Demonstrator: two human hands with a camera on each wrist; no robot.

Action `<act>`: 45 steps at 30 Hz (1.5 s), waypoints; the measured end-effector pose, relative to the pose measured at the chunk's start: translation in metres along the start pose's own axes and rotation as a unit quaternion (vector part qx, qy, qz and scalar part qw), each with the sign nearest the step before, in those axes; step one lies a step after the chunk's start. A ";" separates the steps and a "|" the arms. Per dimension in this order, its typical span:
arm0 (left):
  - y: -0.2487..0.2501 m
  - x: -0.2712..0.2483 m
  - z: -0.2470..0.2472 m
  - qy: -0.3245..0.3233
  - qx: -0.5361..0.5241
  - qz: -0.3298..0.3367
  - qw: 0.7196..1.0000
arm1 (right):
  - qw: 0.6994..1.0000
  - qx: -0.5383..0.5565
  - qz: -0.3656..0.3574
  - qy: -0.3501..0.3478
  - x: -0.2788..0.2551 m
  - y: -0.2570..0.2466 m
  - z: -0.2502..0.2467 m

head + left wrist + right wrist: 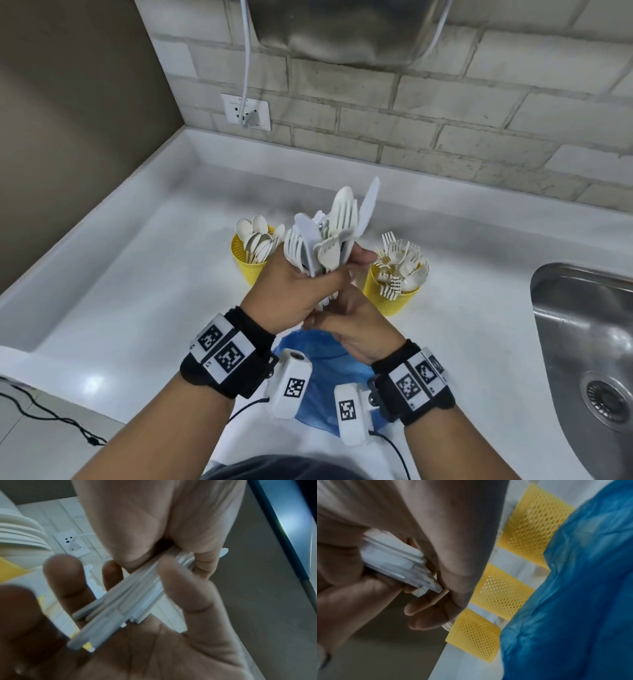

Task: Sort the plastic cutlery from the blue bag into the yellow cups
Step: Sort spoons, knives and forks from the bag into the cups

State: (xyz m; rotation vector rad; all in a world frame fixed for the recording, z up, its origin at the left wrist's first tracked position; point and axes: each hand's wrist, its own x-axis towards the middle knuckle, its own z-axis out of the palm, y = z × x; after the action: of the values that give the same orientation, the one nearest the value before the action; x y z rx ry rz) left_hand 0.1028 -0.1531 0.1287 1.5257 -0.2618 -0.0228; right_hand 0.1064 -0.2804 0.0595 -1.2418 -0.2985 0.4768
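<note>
Both hands hold up a bundle of white plastic cutlery [329, 233] over the white counter, with forks, spoons and knives fanning out at the top. My left hand [298, 287] wraps round the bundle's middle. My right hand [352, 325] grips the handle ends [399, 563] just below. The handles [120, 608] lie across my left palm [137, 649] under the thumb. A yellow mesh cup of spoons [250, 263] stands behind on the left, and a cup of forks [394, 298] on the right. A third cup [501, 592] shows between them in the right wrist view. The blue bag [322, 370] lies under my wrists.
A steel sink [582, 342] is set into the counter at the right. The brick wall behind carries a socket [245, 111] with a white cord plugged in. A steel appliance [335, 31] hangs above. A black cable [51, 414] trails at the lower left.
</note>
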 end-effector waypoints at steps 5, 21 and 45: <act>-0.009 -0.003 0.005 -0.018 0.043 -0.004 0.999 | 0.996 0.059 -0.032 0.052 0.004 -0.006 0.007; -0.011 -0.005 0.011 0.039 0.051 0.010 0.998 | 0.931 0.348 0.041 0.100 0.004 -0.009 0.008; -0.006 -0.007 -0.004 0.089 0.190 0.083 0.974 | 0.938 -0.125 -0.214 0.241 -0.022 -0.082 0.019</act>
State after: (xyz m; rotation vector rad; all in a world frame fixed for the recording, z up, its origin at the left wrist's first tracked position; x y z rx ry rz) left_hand 0.0972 -0.1484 0.1214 1.8681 -0.2588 0.3130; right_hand 0.0933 -0.2960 0.1445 -1.4478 -0.2028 -0.2519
